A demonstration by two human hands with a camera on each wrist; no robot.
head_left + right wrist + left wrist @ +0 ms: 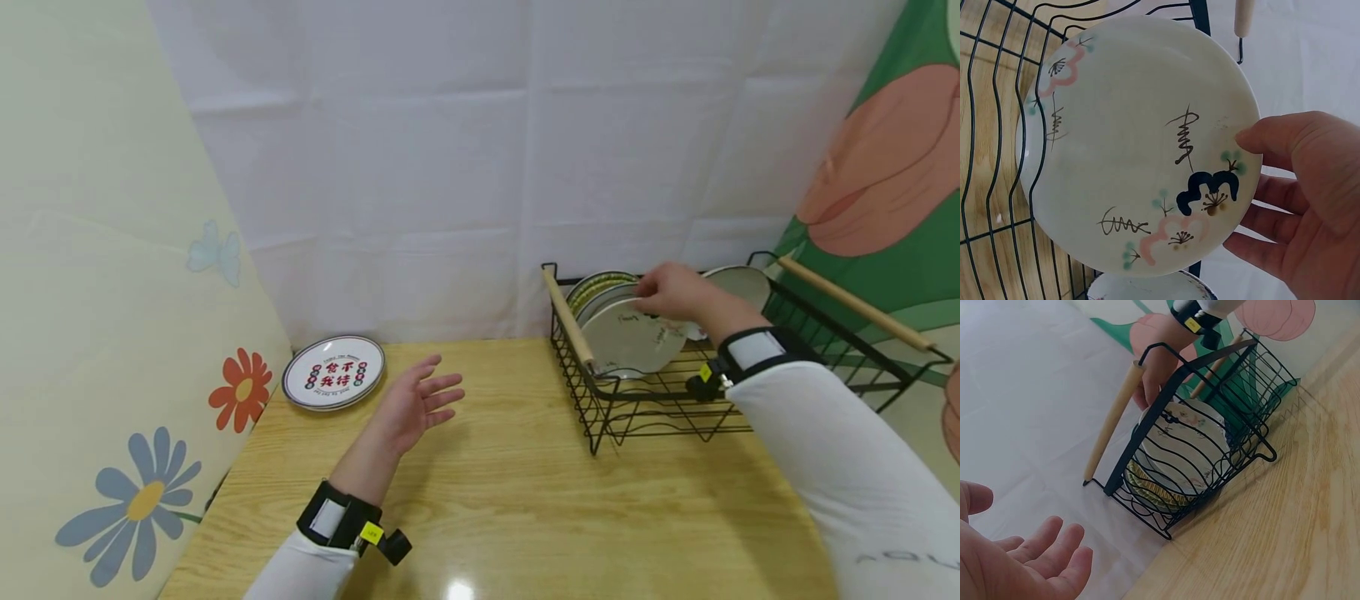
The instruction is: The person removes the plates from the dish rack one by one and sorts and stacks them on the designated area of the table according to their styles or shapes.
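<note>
A cream plate (1129, 131) painted with pink and blue flowers stands on edge in a black wire dish rack (675, 396). My right hand (678, 293) pinches its upper rim, the thumb (1275, 132) on the painted face and the fingers behind. Behind that plate, at the rack's left end, stand other plates, one with a green and yellow rim (600, 287). My left hand (412, 408) hovers over the table with fingers spread and nothing in it. Beside it lies a white plate (333, 372) with red and black characters, stacked on another.
The rack has wooden handles (567, 317) at both ends. Farther right in it stands another pale plate (738, 287). A white cloth (420, 167) hangs behind the wooden table (487, 500). At the far right edge, part of another person's hand (952, 412) shows.
</note>
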